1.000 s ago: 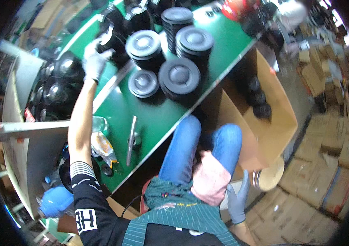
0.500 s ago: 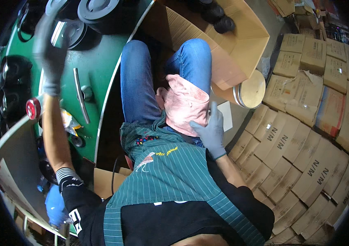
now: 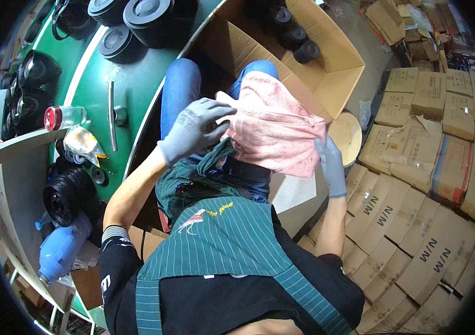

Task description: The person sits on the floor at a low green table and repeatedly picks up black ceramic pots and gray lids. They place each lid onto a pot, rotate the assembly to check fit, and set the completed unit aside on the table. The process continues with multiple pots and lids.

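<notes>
Our right hand [image 3: 332, 166] grips the pink cloth [image 3: 273, 125], our left hand [image 3: 191, 125] curls loosely beside it, and a big box [image 3: 342, 58] crowds our knees [image 3: 180, 77].

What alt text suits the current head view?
A gloved right hand holds the edge of a pink cloth over blue jeans; the gloved left hand is at its other side. Black round containers stand on a green table, left of an open cardboard box.
</notes>
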Available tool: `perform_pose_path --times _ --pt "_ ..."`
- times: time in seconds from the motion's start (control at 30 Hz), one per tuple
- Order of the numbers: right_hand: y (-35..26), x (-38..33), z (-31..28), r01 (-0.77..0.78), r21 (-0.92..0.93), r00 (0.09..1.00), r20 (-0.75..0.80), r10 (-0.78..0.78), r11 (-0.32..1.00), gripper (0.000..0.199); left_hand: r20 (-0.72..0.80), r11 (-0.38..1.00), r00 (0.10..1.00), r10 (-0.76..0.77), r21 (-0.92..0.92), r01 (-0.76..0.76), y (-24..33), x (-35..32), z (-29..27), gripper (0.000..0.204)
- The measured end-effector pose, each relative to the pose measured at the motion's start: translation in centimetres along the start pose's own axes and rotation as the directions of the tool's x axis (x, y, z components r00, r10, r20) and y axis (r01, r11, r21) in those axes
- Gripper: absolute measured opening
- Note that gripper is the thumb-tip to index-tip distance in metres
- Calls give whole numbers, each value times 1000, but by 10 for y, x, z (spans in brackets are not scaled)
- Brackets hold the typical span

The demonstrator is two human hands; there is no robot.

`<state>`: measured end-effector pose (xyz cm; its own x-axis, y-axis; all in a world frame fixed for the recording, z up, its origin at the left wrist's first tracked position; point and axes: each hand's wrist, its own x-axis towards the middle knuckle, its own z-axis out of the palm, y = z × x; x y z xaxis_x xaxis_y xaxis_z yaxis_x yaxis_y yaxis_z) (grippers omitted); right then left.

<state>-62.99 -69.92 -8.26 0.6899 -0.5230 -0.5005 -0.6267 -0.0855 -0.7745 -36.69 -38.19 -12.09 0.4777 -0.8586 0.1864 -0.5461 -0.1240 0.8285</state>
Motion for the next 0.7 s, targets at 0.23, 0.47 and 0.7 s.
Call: perform_pose_path --times 0.23,0.47,0.7 --pt "4 31 76 351 -348 876 -206 -436 869 73 61 990 993 -97 112 90 -14 -15 9 38" --pt "-13 75 166 506 -649 700 -76 -710 569 80 -316 939 938 -139 258 226 6 -28 -137 32" --pt "-23 73 167 451 -655 758 -76 -648 606 76 -857 82 469 -213 462 883 -98 -54 -368 44"
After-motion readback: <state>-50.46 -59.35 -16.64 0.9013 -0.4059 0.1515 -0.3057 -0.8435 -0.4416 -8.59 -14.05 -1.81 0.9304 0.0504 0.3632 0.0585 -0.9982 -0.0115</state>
